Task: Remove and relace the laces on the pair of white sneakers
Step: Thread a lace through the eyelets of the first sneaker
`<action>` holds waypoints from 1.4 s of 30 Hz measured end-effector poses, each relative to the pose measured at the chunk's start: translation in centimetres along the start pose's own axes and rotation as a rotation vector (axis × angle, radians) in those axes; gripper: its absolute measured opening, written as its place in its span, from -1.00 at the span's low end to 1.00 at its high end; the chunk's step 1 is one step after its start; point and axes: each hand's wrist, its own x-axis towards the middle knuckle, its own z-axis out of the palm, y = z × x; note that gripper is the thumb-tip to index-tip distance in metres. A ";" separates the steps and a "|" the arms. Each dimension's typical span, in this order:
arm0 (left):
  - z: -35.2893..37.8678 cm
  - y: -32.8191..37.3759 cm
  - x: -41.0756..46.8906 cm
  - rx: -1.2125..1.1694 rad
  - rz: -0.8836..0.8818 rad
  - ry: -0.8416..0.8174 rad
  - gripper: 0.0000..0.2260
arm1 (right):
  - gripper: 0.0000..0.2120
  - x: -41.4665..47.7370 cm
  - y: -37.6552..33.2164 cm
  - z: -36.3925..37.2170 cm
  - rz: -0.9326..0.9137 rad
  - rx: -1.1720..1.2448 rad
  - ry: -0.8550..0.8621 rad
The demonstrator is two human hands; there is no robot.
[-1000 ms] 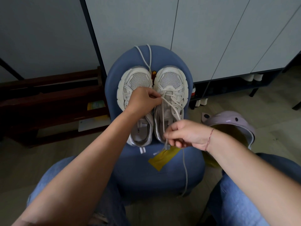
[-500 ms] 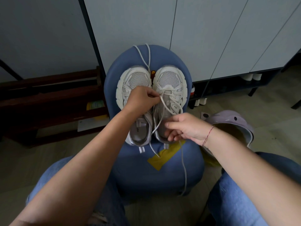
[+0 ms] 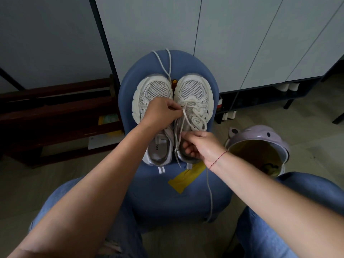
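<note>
A pair of white mesh sneakers (image 3: pixel 154 88) sits side by side in the far half of a rounded blue padded stool (image 3: pixel 176 198), toes toward its far edge. The left hand (image 3: pixel 160 114) pinches a white lace (image 3: pixel 183 121) over the right-hand sneaker (image 3: pixel 193 90). The right hand (image 3: pixel 201 146), fingers curled, pinches the same lace nearer the heel. A second loose white lace (image 3: pixel 162 64) trails over the stool's far edge.

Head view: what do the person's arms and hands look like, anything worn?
Both forearms are bare, with no sleeves or gloves in view. A thin red twisted string bracelet circles the wrist of the right hand; the left hand and its wrist wear nothing.
</note>
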 end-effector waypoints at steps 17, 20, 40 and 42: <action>0.0 0.0 -0.1 -0.011 0.017 -0.015 -0.85 | -0.83 -3.0 1.4 -0.9 0.292 -0.690 -0.617; -0.1 -0.1 -0.1 -0.015 0.018 -0.020 -0.86 | -0.83 -2.2 1.1 -1.1 0.289 -0.631 -0.476; -0.1 0.1 -0.1 -0.004 0.009 -0.015 -0.84 | -0.83 -0.3 0.5 -0.4 0.057 -0.075 -0.141; -0.1 0.1 -0.1 0.001 0.014 -0.015 -0.84 | -0.84 -0.5 0.1 -0.7 0.054 -0.212 -0.251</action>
